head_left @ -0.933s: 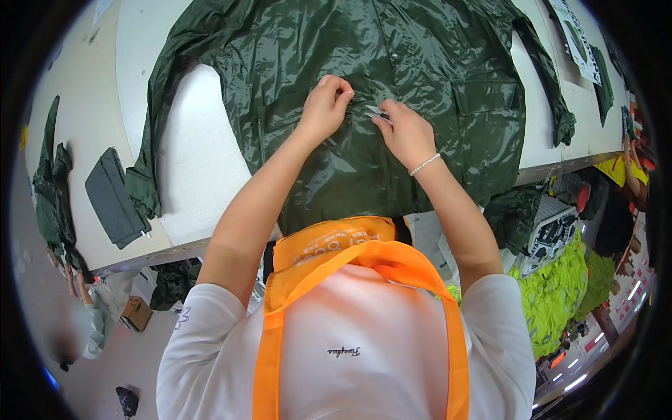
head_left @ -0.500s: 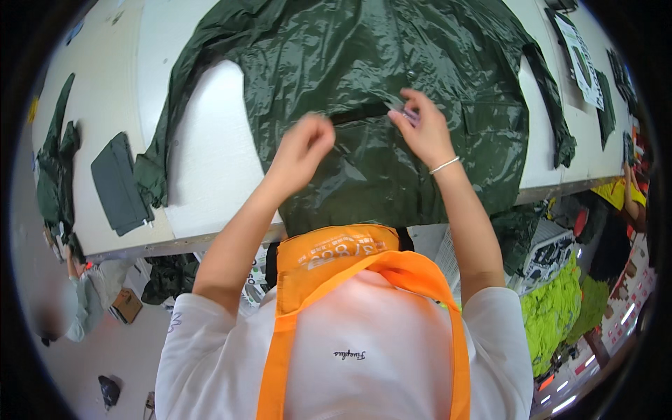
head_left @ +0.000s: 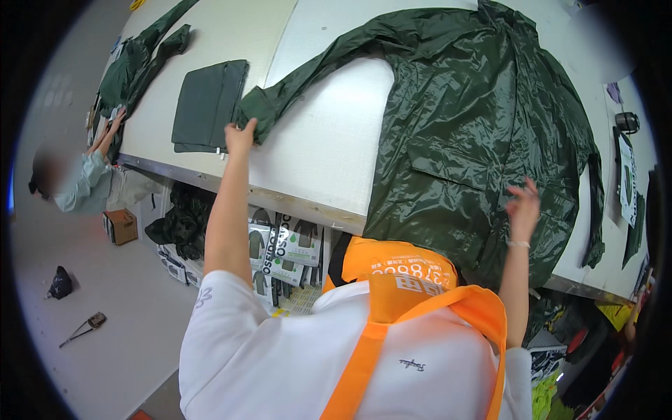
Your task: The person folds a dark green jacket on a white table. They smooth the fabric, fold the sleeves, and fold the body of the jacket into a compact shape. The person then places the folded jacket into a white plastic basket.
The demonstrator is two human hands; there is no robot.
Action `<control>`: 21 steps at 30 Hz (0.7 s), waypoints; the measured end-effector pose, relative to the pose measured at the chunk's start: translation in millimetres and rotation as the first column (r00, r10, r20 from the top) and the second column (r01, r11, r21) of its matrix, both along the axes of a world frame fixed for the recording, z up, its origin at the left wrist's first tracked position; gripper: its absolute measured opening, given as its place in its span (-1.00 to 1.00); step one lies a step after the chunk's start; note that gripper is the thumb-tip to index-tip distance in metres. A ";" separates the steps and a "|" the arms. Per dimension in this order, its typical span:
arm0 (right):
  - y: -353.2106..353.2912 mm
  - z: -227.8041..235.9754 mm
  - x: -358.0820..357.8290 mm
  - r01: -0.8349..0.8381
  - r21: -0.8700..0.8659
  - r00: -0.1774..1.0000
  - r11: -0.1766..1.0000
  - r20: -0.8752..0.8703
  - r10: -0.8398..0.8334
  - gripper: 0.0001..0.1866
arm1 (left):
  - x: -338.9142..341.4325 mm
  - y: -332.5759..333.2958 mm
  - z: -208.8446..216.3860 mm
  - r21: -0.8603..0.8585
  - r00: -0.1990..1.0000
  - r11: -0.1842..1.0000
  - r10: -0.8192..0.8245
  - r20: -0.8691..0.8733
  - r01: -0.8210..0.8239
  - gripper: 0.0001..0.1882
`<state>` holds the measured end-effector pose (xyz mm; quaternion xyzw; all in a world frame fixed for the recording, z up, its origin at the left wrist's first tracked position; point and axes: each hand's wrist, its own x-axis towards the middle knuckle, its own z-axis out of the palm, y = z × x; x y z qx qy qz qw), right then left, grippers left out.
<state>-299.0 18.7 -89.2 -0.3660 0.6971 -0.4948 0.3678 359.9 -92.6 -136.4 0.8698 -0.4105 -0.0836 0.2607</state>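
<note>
A shiny dark green rain jacket (head_left: 448, 91) is spread over the white worktable (head_left: 329, 133), collar away from me, with its left-side sleeve reaching out across the tabletop. At that sleeve's cuff (head_left: 257, 112), my left hand (head_left: 241, 134) is closed, pinching the edge between thumb and fingers. My right hand (head_left: 523, 208) is over the jacket's lower right front, fingers curled; whatever they hold is too small and hidden to make out. Between the hands, a pocket flap (head_left: 448, 164) crosses the jacket front.
Beside the cuff lies a folded dark green garment (head_left: 204, 105). Another green garment (head_left: 129, 73) is at the far left, where a co-worker (head_left: 87, 178) stands. Packaged garments (head_left: 294, 248) fill a shelf under the table. A black roll (head_left: 627, 123) and a package (head_left: 625, 171) are on the right.
My view has swung to the left. My left hand has moved from the jacket's front to the sleeve cuff and grips it. The purple-handled tool seen in my right hand no longer shows clearly.
</note>
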 end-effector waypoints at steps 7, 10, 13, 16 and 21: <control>123.3 24.2 -103.4 0.742 0.035 0.661 0.669 0.124 -0.740 -0.60 | -131.8 53.2 86.0 -0.521 0.869 0.827 -0.403 -0.286 0.212 -0.81; 84.6 60.9 -2.3 0.323 0.043 0.875 0.945 0.366 -0.316 -0.59 | -219.9 112.4 136.1 -0.535 0.723 0.538 -0.655 0.221 0.651 -0.63; 43.8 96.5 120.3 -0.292 0.067 0.896 0.954 0.369 0.248 -0.71 | -266.7 153.6 130.3 -0.482 0.462 0.216 -0.746 0.480 0.849 -0.60; 40.1 82.4 167.3 -0.482 0.005 0.767 0.876 0.487 0.419 -0.58 | -286.3 179.7 121.2 -0.404 0.251 0.063 -0.867 0.431 0.912 -0.68; 49.0 64.0 157.4 -0.504 -0.027 0.797 0.863 0.370 0.477 -0.48 | -282.8 195.0 121.8 -0.634 0.303 0.218 -0.952 0.027 0.742 -0.57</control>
